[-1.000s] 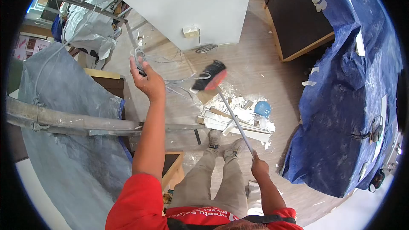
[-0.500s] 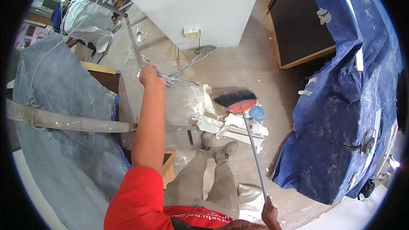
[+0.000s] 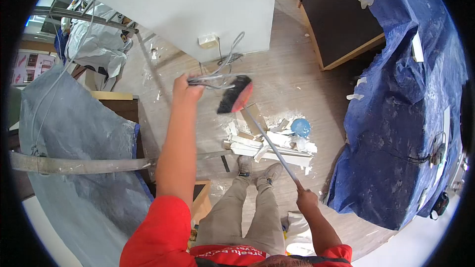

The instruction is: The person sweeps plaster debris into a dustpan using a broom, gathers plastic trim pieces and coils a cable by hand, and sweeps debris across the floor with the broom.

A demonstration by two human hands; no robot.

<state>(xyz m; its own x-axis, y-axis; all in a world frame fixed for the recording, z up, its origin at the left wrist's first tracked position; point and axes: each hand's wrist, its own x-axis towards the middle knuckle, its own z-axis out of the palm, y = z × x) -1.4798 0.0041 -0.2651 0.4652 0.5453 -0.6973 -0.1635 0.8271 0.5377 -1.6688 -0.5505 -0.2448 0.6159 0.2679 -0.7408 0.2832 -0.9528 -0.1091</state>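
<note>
My left hand (image 3: 188, 89) is closed around a bundle of grey cable (image 3: 217, 75), lifted off the floor in front of the white wall box. In my right hand (image 3: 307, 200) is the grey handle of a broom (image 3: 243, 95), gripped near its lower end in view. The broom's red head with dark bristles is tilted and appears close to the cable; whether they touch I cannot tell. Between the broom head and my shoes lies a heap of white and beige scraps (image 3: 269, 144), with a blue round object (image 3: 300, 127) at its right side.
A white panel (image 3: 178, 0) with a small box (image 3: 208, 41) stands ahead. Blue sheeting (image 3: 391, 133) drapes the right side; grey sheeting (image 3: 84, 118) and a long beam (image 3: 84, 163) are at left. A dark cabinet (image 3: 341, 15) stands at upper right.
My left hand has raised the cable from the floor and moved slightly right. The broom head has swung left and away from the heap, and my right hand has come forward.
</note>
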